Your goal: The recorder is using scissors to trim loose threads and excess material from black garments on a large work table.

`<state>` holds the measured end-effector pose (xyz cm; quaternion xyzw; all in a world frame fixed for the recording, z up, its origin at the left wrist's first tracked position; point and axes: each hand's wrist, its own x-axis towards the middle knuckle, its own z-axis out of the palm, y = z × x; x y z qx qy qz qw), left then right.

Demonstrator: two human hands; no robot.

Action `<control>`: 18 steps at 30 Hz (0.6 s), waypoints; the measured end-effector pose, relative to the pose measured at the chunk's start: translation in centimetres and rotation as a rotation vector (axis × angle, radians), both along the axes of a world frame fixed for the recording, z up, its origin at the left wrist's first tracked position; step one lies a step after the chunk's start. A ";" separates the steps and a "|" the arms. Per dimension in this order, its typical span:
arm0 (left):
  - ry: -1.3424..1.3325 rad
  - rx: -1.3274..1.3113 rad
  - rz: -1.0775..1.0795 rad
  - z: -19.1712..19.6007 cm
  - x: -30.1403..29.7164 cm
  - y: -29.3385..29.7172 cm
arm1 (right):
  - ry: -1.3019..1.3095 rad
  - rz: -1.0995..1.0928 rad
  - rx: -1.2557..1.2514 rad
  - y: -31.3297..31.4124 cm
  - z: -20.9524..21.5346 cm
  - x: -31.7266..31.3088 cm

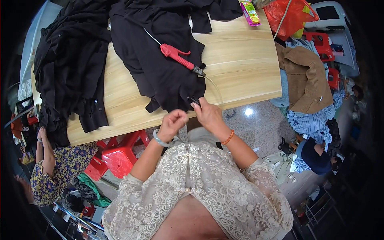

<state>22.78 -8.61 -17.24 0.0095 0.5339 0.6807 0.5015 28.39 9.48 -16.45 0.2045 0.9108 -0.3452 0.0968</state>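
A black garment (160, 52) lies across the wooden table, its lower end at the near edge in front of me. My right hand (210, 116) is closed on a small slim black tool (195, 100), whose tip is over the garment's hem; its exact kind is hard to make out against the cloth. Just left of it, my left hand (172, 123) has its fingers curled into a pinch at the table's edge. Whatever is between those fingertips, if anything, is too small to see. On the garment rests a red air blow gun (176, 55) with a long metal nozzle, touched by neither hand.
From the blow gun a thin clear hose (218, 87) runs toward the table edge. Another black garment (72, 72) hangs over the table's left side. A pink packet (251, 14) lies at the back. Red stools (124, 154) stand below left, near another person (54, 168). Clothes (308, 78) are heaped right.
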 end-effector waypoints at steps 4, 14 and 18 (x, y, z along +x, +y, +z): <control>0.586 -0.448 -0.730 -2.3 1.4 -4.1 | 0.011 -0.182 -0.130 2.6 -1.2 0.9; 0.474 -0.430 0.206 -4.4 1.2 4.5 | 0.073 -0.299 -0.400 2.4 -2.0 0.4; -0.042 -0.276 0.323 -6.1 0.3 3.9 | 0.229 -0.342 -0.422 2.7 -2.2 1.4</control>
